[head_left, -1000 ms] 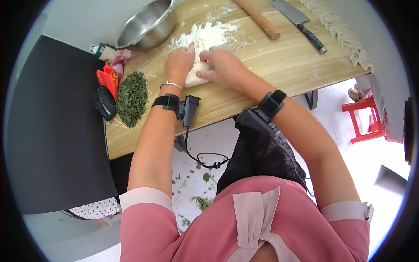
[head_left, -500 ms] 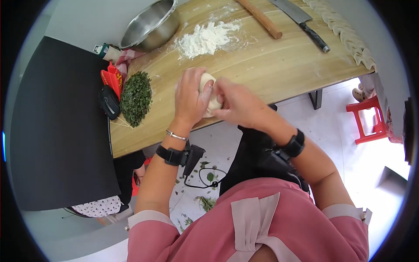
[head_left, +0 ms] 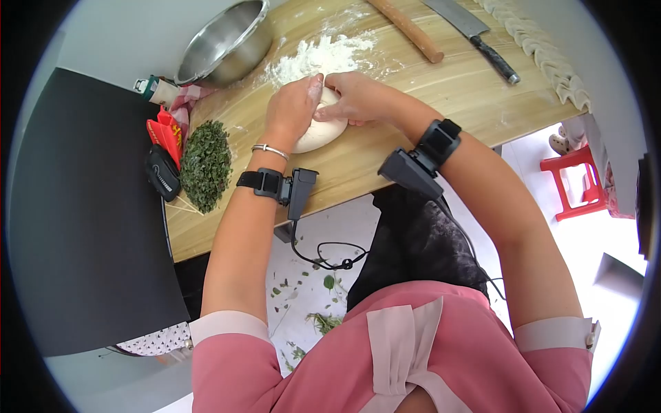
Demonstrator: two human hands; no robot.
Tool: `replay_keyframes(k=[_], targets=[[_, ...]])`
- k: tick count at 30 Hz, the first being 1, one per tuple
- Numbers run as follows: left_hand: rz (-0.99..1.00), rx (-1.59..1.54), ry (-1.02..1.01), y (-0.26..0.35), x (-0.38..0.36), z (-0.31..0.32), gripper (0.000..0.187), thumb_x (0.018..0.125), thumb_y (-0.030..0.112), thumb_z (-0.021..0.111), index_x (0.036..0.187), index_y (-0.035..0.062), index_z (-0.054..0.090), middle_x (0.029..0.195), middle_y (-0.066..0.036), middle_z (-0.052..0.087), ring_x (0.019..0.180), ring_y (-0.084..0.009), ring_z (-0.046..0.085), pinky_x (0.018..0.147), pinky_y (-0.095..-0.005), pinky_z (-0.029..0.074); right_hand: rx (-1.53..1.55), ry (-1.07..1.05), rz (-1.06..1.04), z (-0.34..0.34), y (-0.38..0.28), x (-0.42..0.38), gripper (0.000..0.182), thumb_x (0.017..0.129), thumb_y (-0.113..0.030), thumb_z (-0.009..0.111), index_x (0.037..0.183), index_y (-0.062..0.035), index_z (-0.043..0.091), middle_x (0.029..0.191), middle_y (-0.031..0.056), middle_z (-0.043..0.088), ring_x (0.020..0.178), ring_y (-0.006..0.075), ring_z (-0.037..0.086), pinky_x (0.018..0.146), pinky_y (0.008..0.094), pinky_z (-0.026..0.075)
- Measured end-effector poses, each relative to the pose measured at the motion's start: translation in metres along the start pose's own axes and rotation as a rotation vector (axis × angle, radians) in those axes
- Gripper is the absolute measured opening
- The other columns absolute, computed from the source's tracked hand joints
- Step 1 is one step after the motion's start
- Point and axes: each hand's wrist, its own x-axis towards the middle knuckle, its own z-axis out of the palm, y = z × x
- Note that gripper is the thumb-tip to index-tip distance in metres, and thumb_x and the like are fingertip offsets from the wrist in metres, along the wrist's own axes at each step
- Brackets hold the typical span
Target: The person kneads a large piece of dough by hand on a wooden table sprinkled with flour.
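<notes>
A smooth, pale lump of dough (head_left: 318, 138) rests on the wooden table (head_left: 392, 148), between my hands. My left hand (head_left: 292, 107) is curled over its left side, with the thumb toward the middle. From the right, my right hand (head_left: 354, 98) grips the far side, fingers bent around the dough and partly hidden. Both hands have flour on them. Just beyond my fingertips lies a pile of white flour (head_left: 320, 56) spread over the wood.
A steel bowl (head_left: 231, 51) stands at the back left, above a heap of chopped green leaves (head_left: 206, 165) and a black case (head_left: 163, 172). At the back are a rolling pin (head_left: 406, 29), a cleaver (head_left: 475, 34) and a row of dumplings (head_left: 544, 58). A red stool (head_left: 577, 182) is at right.
Both hands have moved forward across the table with the dough, closer to the flour. More of the dough's near side now shows below my hands.
</notes>
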Motion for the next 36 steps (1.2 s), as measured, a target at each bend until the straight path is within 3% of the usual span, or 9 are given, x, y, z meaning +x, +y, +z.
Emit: replay_keyframes(k=[2,6,9,11,12,15,18,24,36], targets=[[0.057,-0.115,0.111,-0.001,-0.006,0.002,0.049,0.101,0.040,0.038,0.087,0.0007,0.064,0.085,-0.023,0.065,0.083,-0.0400,0.062,0.075,-0.0449,0.047,-0.120,0.300,-0.280,0.014,0.009,0.001,0.050,0.077,-0.032,0.075,0.108,0.0040,0.058,0.083,0.0226,0.067,0.078,0.0384,0.065,0.069,0.0409,0.053],[-0.102,-0.691,0.154,-0.016,-0.014,-0.004,0.048,0.100,0.039,0.042,0.086,-0.0014,0.064,0.077,-0.021,0.064,0.074,-0.0315,0.063,0.072,-0.0410,0.047,-0.291,0.603,-0.342,0.046,-0.002,-0.037,0.035,0.080,-0.024,0.070,0.107,-0.0072,0.056,0.095,0.0223,0.060,0.079,0.0429,0.062,0.069,0.0455,0.052],[-0.292,-0.889,0.081,-0.003,-0.030,-0.043,0.041,0.101,0.034,0.044,0.100,-0.0016,0.065,0.087,-0.010,0.069,0.081,-0.0175,0.063,0.075,-0.0344,0.048,-0.366,0.595,-0.354,0.069,-0.012,-0.069,0.035,0.076,-0.021,0.071,0.106,-0.0121,0.055,0.102,0.0223,0.056,0.080,0.0399,0.063,0.069,0.0467,0.053],[-0.153,-0.369,0.267,0.018,-0.042,-0.046,0.042,0.098,0.034,0.048,0.082,-0.0004,0.065,0.069,-0.015,0.063,0.065,-0.0252,0.059,0.068,-0.0383,0.046,-0.420,0.580,-0.409,0.081,-0.014,-0.082,0.026,0.079,-0.016,0.066,0.102,-0.0125,0.054,0.098,0.0214,0.052,0.080,0.0380,0.063,0.064,0.0458,0.052],[-0.309,-0.285,0.070,0.036,-0.050,-0.051,0.040,0.097,0.031,0.049,0.079,-0.0006,0.065,0.073,-0.015,0.062,0.075,-0.0303,0.059,0.074,-0.0399,0.045,-0.443,0.589,-0.434,0.086,-0.013,-0.085,0.022,0.080,-0.014,0.064,0.100,-0.0123,0.053,0.095,0.0209,0.052,0.078,0.0380,0.062,0.063,0.0458,0.052],[0.050,-0.137,0.472,0.035,-0.084,-0.006,0.034,0.096,0.027,0.049,0.086,-0.0021,0.064,0.089,-0.019,0.059,0.090,-0.0365,0.055,0.081,-0.0426,0.043,-0.432,0.573,-0.478,0.086,-0.010,-0.094,0.016,0.082,-0.012,0.059,0.097,-0.0108,0.052,0.093,0.0204,0.051,0.075,0.0378,0.061,0.063,0.0456,0.052],[0.007,-0.092,0.629,0.049,-0.098,0.012,0.027,0.096,0.022,0.047,0.096,-0.0027,0.060,0.103,-0.024,0.053,0.100,-0.0395,0.049,0.087,-0.0449,0.041,-0.383,0.556,-0.582,0.078,0.001,-0.099,0.016,0.083,-0.011,0.058,0.097,-0.0074,0.051,0.093,0.0200,0.051,0.074,0.0373,0.061,0.063,0.0454,0.051],[-0.035,-0.070,0.499,0.020,-0.057,0.026,0.026,0.099,0.022,0.045,0.106,-0.0008,0.056,0.103,-0.023,0.052,0.098,-0.0409,0.050,0.087,-0.0476,0.041,-0.456,0.338,-0.487,0.029,-0.002,-0.075,0.057,0.069,-0.019,0.081,0.111,0.0015,0.049,0.104,0.0211,0.053,0.087,0.0388,0.063,0.074,0.0448,0.053],[-0.229,0.254,0.100,0.005,0.016,0.006,0.047,0.098,0.038,0.046,0.083,-0.0016,0.067,0.089,-0.024,0.065,0.084,-0.0406,0.063,0.077,-0.0492,0.049,-0.282,0.449,-0.278,0.029,0.005,-0.020,0.056,0.073,-0.035,0.078,0.107,0.0011,0.054,0.105,0.0238,0.057,0.096,0.0408,0.061,0.083,0.0441,0.051]])
